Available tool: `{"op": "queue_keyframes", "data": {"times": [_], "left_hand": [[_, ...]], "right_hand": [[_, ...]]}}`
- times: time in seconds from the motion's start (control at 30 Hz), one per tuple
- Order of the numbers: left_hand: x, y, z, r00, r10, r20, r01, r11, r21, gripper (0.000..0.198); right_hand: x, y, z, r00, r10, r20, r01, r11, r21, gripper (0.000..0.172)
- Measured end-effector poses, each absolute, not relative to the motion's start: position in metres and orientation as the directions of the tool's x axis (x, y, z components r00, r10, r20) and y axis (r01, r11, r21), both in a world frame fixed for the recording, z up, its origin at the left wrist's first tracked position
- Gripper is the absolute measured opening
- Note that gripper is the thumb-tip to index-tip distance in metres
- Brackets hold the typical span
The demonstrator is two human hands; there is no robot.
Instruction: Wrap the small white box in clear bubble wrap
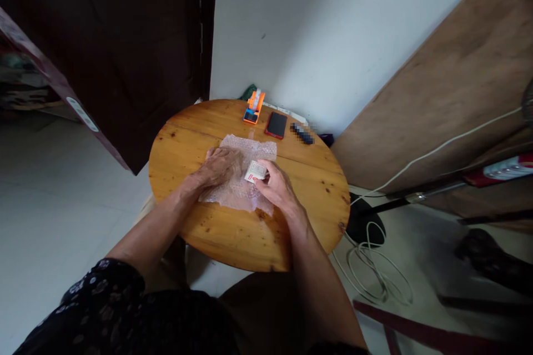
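Note:
A sheet of clear bubble wrap point(237, 198) lies spread on a round wooden table point(320, 194). My left hand point(220, 165) rests flat on the left part of the wrap, its fingers stretched out. A small white box with red print point(255, 171) is above the middle of the wrap. My right hand point(275, 183) grips this box at its right side, between thumb and fingers.
Along the table's far side are an orange and blue tape dispenser point(254, 108), a dark phone with a red edge point(276, 124) and a black object, pixelated point(302, 133). A white wall stands behind, a dark door at left. Coiled white cable point(375, 271) lies on the floor at right.

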State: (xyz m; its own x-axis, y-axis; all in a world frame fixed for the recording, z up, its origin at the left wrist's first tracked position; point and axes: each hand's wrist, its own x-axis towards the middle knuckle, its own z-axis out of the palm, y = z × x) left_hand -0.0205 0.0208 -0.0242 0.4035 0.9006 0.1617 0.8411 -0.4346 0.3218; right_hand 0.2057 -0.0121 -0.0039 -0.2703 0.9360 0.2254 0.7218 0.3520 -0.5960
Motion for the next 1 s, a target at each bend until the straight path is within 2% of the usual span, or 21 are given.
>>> {"op": "queue_keyframes", "data": {"times": [0.1, 0.23, 0.37, 0.47, 0.53, 0.6, 0.67, 0.73, 0.83, 0.9, 1.0], "left_hand": [[-0.02, 0.02, -0.021, 0.369, 0.903, 0.219, 0.842, -0.425, 0.332, 0.053], [-0.016, 0.016, -0.013, 0.476, 0.816, 0.328, 0.72, -0.576, 0.387, 0.046], [-0.01, 0.01, -0.011, 0.621, 0.749, 0.231, 0.63, -0.652, 0.422, 0.065], [-0.007, 0.007, -0.011, 0.618, 0.765, 0.182, 0.642, -0.624, 0.445, 0.085], [-0.005, 0.007, -0.011, 0.607, 0.773, 0.184, 0.638, -0.612, 0.467, 0.094], [-0.003, 0.008, -0.011, 0.611, 0.767, 0.194, 0.622, -0.617, 0.483, 0.094], [-0.001, 0.008, -0.011, 0.603, 0.773, 0.194, 0.62, -0.608, 0.495, 0.093], [0.0, 0.007, -0.01, 0.58, 0.797, 0.169, 0.639, -0.574, 0.513, 0.099], [-0.004, 0.008, -0.007, 0.574, 0.808, 0.133, 0.625, -0.537, 0.567, 0.108], [-0.009, 0.009, -0.005, 0.589, 0.799, 0.125, 0.584, -0.527, 0.617, 0.102], [-0.016, 0.013, -0.004, 0.509, 0.85, 0.138, 0.597, -0.464, 0.654, 0.085]], "right_hand": [[0.213, -0.013, 0.003, -0.189, 0.966, 0.178, 0.787, 0.257, -0.56, 0.048], [0.22, -0.013, 0.009, -0.165, 0.974, 0.154, 0.806, 0.224, -0.547, 0.047], [0.22, -0.014, 0.01, -0.129, 0.978, 0.163, 0.767, 0.202, -0.609, 0.043], [0.215, -0.016, 0.013, -0.098, 0.97, 0.22, 0.632, 0.232, -0.74, 0.043], [0.209, -0.02, 0.017, -0.142, 0.963, 0.229, 0.446, 0.269, -0.854, 0.046], [0.202, -0.023, 0.02, -0.241, 0.949, 0.205, 0.258, 0.266, -0.929, 0.051], [0.197, -0.025, 0.019, -0.335, 0.929, 0.157, 0.169, 0.223, -0.96, 0.054], [0.195, -0.024, 0.016, -0.377, 0.921, 0.095, 0.201, 0.182, -0.963, 0.054], [0.198, -0.019, 0.011, -0.323, 0.946, 0.022, 0.341, 0.138, -0.93, 0.05], [0.201, -0.017, 0.009, -0.274, 0.962, 0.014, 0.416, 0.132, -0.9, 0.048], [0.201, -0.016, 0.007, -0.276, 0.96, 0.058, 0.475, 0.188, -0.86, 0.044]]}}
